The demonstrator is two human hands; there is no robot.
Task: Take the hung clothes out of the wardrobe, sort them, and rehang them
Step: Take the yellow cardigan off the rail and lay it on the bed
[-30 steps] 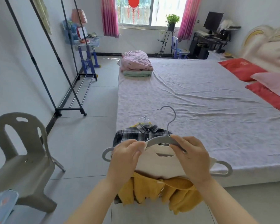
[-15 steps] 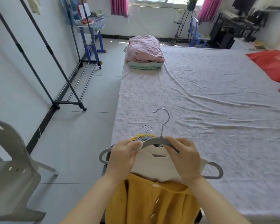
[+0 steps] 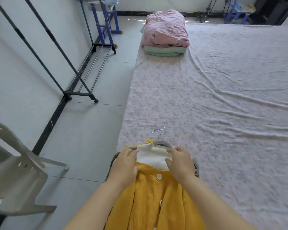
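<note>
"Looking down from the head camera, what is gripped?"
"A white top [image 3: 152, 156] on a grey hanger [image 3: 161, 143] is pinched at its neck by the left hand [image 3: 125, 163] and the right hand [image 3: 179, 163], fingers curled on the cloth."
"Where is it kept?"
"Over a yellow cardigan [image 3: 153, 196] at the near corner of the bed [image 3: 206, 97], hooks [image 3: 160, 132] stacked together, probably so the pile can be sorted flat. The clothes rack [image 3: 76, 93] is seen well apart."
</note>
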